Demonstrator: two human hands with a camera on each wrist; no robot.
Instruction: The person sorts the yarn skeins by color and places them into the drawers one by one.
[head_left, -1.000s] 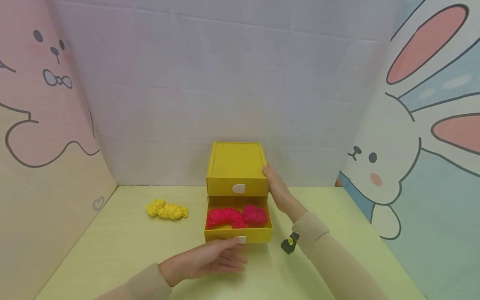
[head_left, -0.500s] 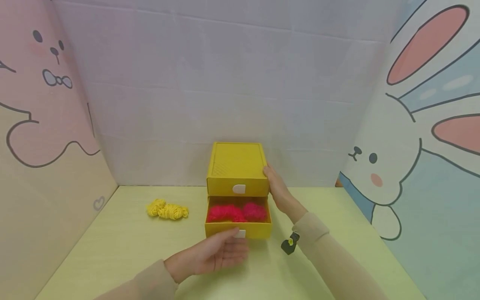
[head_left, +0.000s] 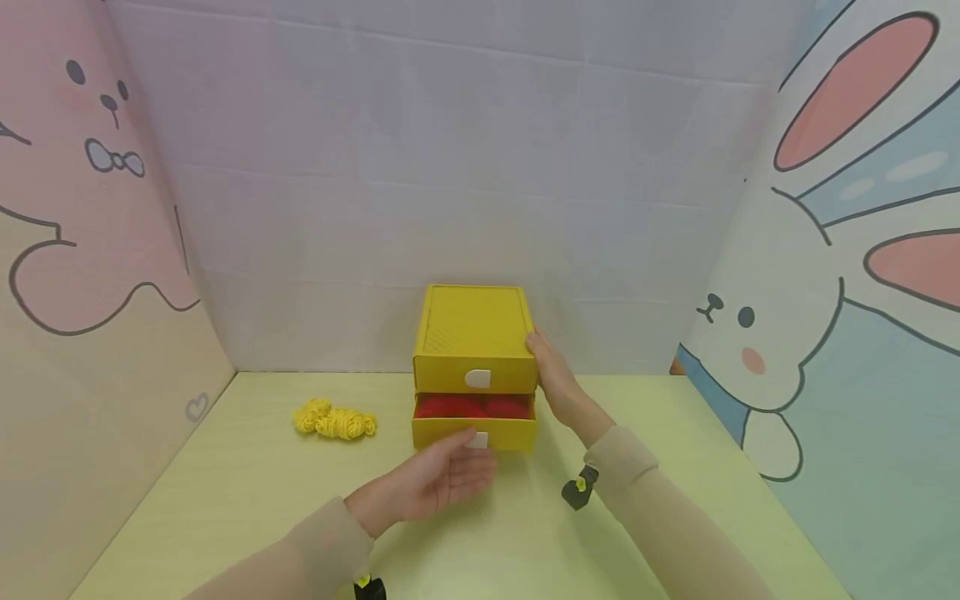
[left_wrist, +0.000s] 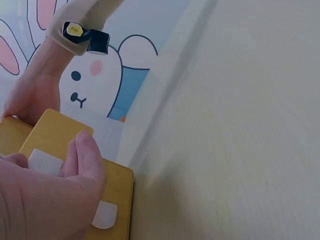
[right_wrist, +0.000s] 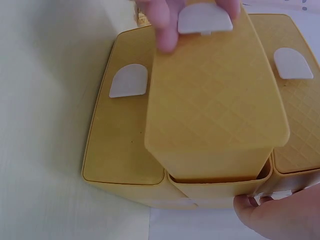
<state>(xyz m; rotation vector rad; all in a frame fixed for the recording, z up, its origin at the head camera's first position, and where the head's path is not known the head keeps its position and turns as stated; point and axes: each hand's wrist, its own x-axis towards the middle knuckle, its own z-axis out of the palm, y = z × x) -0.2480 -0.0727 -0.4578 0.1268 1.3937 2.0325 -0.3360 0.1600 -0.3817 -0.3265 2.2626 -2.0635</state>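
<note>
A yellow drawer cabinet (head_left: 476,321) stands by the back wall. Its middle drawer (head_left: 442,433) is partly out, with red yarn (head_left: 450,407) inside, mostly hidden by the drawer front. My left hand (head_left: 431,479) has its fingers extended and touches the drawer front by the white pull tab (left_wrist: 46,161). On the cabinet's right side rests my right hand (head_left: 561,385), thumb at the top edge. In the right wrist view, the drawer front (right_wrist: 215,95) juts out between the drawers above and below, and part of the right hand (right_wrist: 285,217) lies against the cabinet.
A yellow yarn bundle (head_left: 335,419) lies on the table (head_left: 225,500) left of the cabinet. A white cloth wall (head_left: 450,167) stands behind, with cartoon-printed panels on both sides. Each wrist wears a small black camera (head_left: 577,489).
The middle drawer has slid back toward the cabinet, covering more of the red yarn. My left hand has moved forward with it. The right hand has stayed in place.
</note>
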